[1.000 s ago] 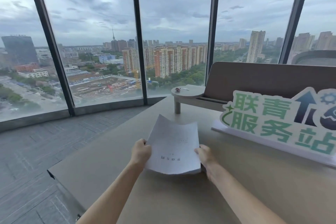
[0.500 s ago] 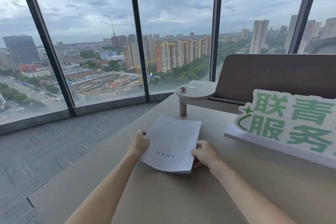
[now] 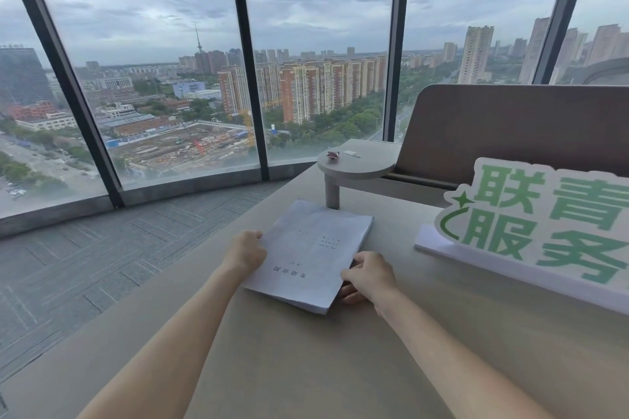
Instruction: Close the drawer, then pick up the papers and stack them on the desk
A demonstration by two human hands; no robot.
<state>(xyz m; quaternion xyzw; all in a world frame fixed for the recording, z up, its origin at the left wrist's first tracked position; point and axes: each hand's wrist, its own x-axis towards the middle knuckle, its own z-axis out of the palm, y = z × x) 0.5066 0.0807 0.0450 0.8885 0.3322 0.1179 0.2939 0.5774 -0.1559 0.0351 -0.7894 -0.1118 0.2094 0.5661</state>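
Wide beige desk (image 3: 306, 367), green-lettered sign (image 3: 544, 231) at its right edge. The stack of papers (image 3: 306, 252) lies flat mid-desk, near the far-left edge: white, thick, printed cover, edges roughly flush. Left hand (image 3: 245, 250) curls onto its left edge, right hand (image 3: 369, 277) pinches the near-right corner. Best move: squeeze inward, square those sides, then release gently.

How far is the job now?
No drawer is in view, so that step cannot be judged. The papers lie as a stack on the desk, with the left hand and right hand at their edges. Only letting go looks left.
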